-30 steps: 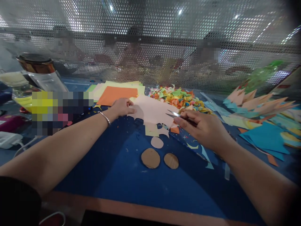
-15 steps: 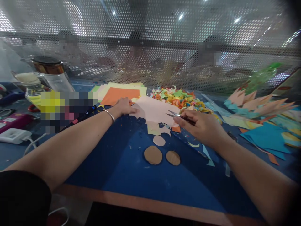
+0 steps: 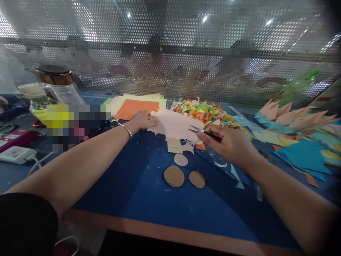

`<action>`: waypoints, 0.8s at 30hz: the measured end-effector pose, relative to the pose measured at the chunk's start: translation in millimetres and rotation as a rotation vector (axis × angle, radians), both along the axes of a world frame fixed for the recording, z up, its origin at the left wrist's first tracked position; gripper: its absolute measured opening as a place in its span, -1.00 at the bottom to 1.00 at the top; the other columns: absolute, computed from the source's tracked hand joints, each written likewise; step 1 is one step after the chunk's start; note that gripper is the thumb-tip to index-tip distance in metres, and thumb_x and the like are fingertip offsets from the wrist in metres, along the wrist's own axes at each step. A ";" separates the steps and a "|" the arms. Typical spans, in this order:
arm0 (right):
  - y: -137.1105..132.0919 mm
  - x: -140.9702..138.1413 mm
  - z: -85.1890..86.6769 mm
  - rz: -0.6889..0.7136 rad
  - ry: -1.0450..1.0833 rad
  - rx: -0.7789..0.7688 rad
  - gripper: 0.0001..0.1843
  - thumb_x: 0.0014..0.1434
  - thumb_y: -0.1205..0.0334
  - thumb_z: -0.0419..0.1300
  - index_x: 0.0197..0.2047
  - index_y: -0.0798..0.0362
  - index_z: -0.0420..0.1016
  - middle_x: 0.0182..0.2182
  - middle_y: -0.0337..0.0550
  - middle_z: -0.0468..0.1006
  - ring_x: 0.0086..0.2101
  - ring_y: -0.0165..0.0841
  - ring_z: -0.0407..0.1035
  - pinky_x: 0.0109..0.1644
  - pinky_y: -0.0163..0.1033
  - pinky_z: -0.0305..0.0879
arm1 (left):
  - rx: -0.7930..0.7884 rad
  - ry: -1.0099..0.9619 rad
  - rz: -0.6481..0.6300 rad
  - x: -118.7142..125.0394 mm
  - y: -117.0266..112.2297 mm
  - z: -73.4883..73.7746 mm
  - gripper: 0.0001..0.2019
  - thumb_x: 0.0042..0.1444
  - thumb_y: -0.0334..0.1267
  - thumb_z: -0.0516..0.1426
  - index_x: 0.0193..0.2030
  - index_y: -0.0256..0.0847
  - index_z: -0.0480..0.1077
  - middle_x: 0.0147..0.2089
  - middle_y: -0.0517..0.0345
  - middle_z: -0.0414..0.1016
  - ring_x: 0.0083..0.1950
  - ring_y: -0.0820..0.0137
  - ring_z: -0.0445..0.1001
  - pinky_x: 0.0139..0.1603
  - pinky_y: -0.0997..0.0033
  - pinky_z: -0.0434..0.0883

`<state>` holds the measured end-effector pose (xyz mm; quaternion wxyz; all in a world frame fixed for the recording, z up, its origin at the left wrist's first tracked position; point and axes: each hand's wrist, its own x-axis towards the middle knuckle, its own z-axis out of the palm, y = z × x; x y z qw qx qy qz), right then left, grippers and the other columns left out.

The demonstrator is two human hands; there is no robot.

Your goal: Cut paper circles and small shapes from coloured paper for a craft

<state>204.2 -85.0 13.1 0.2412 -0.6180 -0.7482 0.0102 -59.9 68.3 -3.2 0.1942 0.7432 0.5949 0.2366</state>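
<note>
Yellow contents point(image 3: 39, 114) sit low in a jar point(image 3: 37, 101); right hand point(image 3: 226, 143) holds scissors point(image 3: 197, 128).

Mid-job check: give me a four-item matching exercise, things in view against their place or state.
1. Metal-bladed scissors
2. Large pale pink paper sheet
3. Small pale pink paper disc
4. Orange rectangular paper sheet

A. Just beyond two round brown cardboard discs
B. In the right hand, blades parted
C. On top of a pale paper stack
D. Curved notches along its near edge

Pairs: 1-B, 2-D, 3-A, 4-C
</note>
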 end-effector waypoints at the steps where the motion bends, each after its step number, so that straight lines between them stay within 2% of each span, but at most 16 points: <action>1: 0.4 -0.2 -0.3 -0.003 -0.004 -0.002 -0.51 0.26 -0.22 0.02 -0.46 0.00 0.32 -0.62 -0.27 0.31 -0.59 -0.40 0.22 -0.45 -0.24 0.10 | -0.021 0.029 -0.003 2.2 1.2 2.3 -0.42 -0.30 0.00 0.40 -0.10 -0.20 0.46 0.01 -0.17 0.55 0.14 -0.04 0.44 0.04 0.15 0.38; 3: 0.7 -0.7 -0.8 -0.007 -0.011 -0.016 -0.51 0.25 -0.23 0.02 -0.46 0.00 0.32 -0.62 -0.26 0.32 -0.58 -0.39 0.23 -0.45 -0.24 0.10 | -0.061 0.084 -0.012 7.3 3.5 7.8 -0.41 -0.31 0.02 0.40 -0.12 -0.22 0.46 0.06 -0.23 0.51 0.16 -0.12 0.42 0.07 0.08 0.37; 5: 0.5 -0.8 -1.1 -0.003 -0.012 -0.029 -0.50 0.25 -0.24 0.01 -0.45 0.00 0.33 -0.62 -0.26 0.33 -0.58 -0.39 0.25 -0.46 -0.25 0.09 | -0.109 0.116 -0.034 12.7 5.5 13.4 -0.49 -0.30 -0.01 0.40 -0.20 -0.23 0.48 0.01 -0.22 0.54 0.10 -0.12 0.47 0.03 0.07 0.39; 8: -0.3 0.3 -1.6 -0.006 -0.001 -0.015 -0.51 0.25 -0.23 0.02 -0.44 0.00 0.33 -0.62 -0.27 0.33 -0.59 -0.39 0.24 -0.46 -0.26 0.09 | -0.163 0.108 -0.073 18.7 7.0 18.9 -0.70 -0.22 -0.15 0.37 -0.34 -0.23 0.50 -0.16 -0.08 0.60 -0.08 0.02 0.56 -0.09 0.18 0.43; 11: -0.5 2.4 -2.1 0.005 0.000 0.020 -0.52 0.26 -0.22 0.03 -0.43 0.01 0.34 -0.61 -0.27 0.35 -0.58 -0.40 0.24 -0.45 -0.27 0.12 | -0.154 0.044 -0.082 20.0 6.5 18.3 -0.83 -0.16 -0.28 0.34 -0.39 -0.22 0.48 -0.28 0.03 0.60 -0.17 0.14 0.56 -0.19 0.28 0.43; 15: -0.1 3.1 -1.4 -0.005 -0.017 0.011 -0.52 0.26 -0.23 0.03 -0.43 0.01 0.36 -0.61 -0.26 0.35 -0.58 -0.39 0.25 -0.47 -0.26 0.09 | -0.079 -0.103 -0.048 16.2 6.0 14.5 -0.83 -0.03 -0.32 0.28 -0.27 -0.20 0.45 -0.24 0.06 0.58 -0.23 0.28 0.54 -0.30 0.37 0.42; 20: -1.1 0.6 0.8 0.001 0.003 0.001 -0.52 0.25 -0.23 0.02 -0.45 0.00 0.33 -0.66 -0.29 0.29 -0.63 -0.42 0.17 -0.50 -0.26 0.05 | 0.104 -0.284 0.062 15.9 17.5 15.7 -0.83 0.17 -0.32 0.14 -0.08 -0.17 0.34 -0.09 0.02 0.52 -0.17 0.35 0.49 -0.24 0.36 0.43; 24: -2.0 -0.6 1.5 -0.003 0.010 0.009 -0.49 0.25 -0.25 0.02 -0.51 -0.01 0.26 -0.68 -0.30 0.25 -0.65 -0.43 0.12 -0.52 -0.25 0.02 | 0.215 -0.494 0.218 17.5 37.4 14.1 -0.86 0.16 -0.33 0.12 -0.12 -0.15 0.33 -0.17 0.07 0.48 -0.20 0.37 0.47 -0.29 0.36 0.40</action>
